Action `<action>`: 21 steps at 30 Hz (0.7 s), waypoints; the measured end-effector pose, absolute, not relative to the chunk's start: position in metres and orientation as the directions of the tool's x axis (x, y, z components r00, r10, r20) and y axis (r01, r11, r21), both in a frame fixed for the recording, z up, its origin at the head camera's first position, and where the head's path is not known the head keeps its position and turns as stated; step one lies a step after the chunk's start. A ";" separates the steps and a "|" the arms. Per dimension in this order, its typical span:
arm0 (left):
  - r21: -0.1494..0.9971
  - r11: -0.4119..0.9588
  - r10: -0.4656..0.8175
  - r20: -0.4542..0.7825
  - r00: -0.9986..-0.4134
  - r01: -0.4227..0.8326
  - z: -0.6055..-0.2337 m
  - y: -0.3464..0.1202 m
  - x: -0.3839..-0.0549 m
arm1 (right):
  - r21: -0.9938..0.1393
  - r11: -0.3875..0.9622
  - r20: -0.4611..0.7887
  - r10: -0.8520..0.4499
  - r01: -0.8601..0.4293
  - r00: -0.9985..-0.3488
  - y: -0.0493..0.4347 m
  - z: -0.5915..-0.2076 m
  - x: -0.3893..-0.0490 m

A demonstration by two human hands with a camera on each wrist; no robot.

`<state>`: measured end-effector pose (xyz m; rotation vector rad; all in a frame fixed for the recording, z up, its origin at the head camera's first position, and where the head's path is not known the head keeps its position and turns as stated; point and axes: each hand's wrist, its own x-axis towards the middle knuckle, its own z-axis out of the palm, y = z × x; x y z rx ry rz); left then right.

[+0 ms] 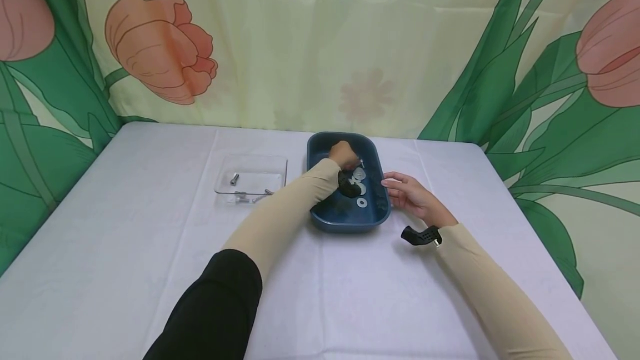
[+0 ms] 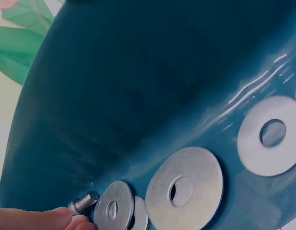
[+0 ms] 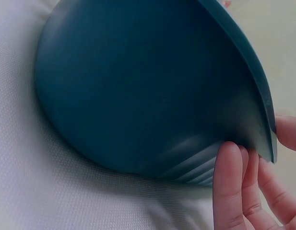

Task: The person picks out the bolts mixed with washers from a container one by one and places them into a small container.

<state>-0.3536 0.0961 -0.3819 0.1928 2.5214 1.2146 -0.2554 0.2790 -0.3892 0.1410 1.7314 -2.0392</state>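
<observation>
My left hand (image 1: 343, 154) reaches down into a dark blue tray (image 1: 345, 218). In the left wrist view its fingertips (image 2: 61, 215) pinch a small metal bolt (image 2: 84, 202) at the bottom of the tray. Flat silver washers lie beside it: a smaller washer (image 2: 114, 206), a large washer (image 2: 186, 189) and another washer (image 2: 275, 136) farther right. My right hand (image 1: 412, 196) holds the tray's right side. In the right wrist view, the thumb (image 3: 289, 133) is over the rim and the fingers (image 3: 229, 175) lie against the outer wall.
A clear plastic box (image 1: 286, 174) stands left of the tray, with a bolt (image 1: 234, 179) and other small metal pieces in it. My left forearm crosses in front of its right side. Behind the white-covered table (image 1: 125, 226) hangs a flower-printed curtain (image 1: 300, 43).
</observation>
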 end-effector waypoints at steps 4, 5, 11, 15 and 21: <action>0.791 0.611 0.245 -0.219 -0.945 -0.025 -0.384 0.101 -0.353 | -0.904 -0.111 -0.371 -0.271 0.412 -0.888 0.278 -0.388 -0.255; 0.797 0.604 0.242 -0.215 -0.946 -0.027 -0.385 0.102 -0.352 | -0.903 -0.111 -0.374 -0.268 0.415 -0.888 0.278 -0.387 -0.255; 0.813 0.582 0.229 -0.200 -0.953 -0.030 -0.385 0.105 -0.349 | -0.902 -0.094 -0.386 -0.257 0.421 -0.886 0.277 -0.385 -0.255; 0.807 0.588 0.210 -0.206 -0.956 -0.045 -0.390 0.111 -0.353 | -0.901 -0.088 -0.392 -0.250 0.424 -0.885 0.277 -0.384 -0.255; 0.836 0.549 0.268 -0.179 -0.947 -0.003 -0.401 0.113 -0.363 | -0.902 -0.101 -0.383 -0.264 0.421 -0.885 0.277 -0.386 -0.256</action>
